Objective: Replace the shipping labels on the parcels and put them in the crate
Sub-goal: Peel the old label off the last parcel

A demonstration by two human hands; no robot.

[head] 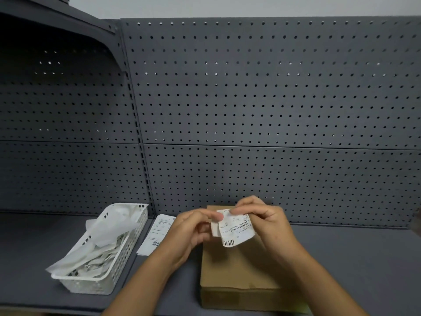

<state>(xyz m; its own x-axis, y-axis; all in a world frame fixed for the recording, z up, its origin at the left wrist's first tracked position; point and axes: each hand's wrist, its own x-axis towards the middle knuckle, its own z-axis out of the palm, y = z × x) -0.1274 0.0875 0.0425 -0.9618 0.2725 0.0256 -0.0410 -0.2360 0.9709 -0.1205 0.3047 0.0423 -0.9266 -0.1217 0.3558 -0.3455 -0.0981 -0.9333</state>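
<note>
Both hands, the left hand (193, 226) and right hand (262, 221), pinch a curling shipping label (235, 231) above the parcel (237, 270); peeled adhesive may fold onto itself or land crooked.

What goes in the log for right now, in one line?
left hand: pinches label | right hand: pinches same label | parcel: on shelf under hands | basket: holds white scraps, left of parcel

I'm seeing a barcode and blurred small print on the curled label (237, 230), the same on the flat label (156, 234), reading none of it
</note>
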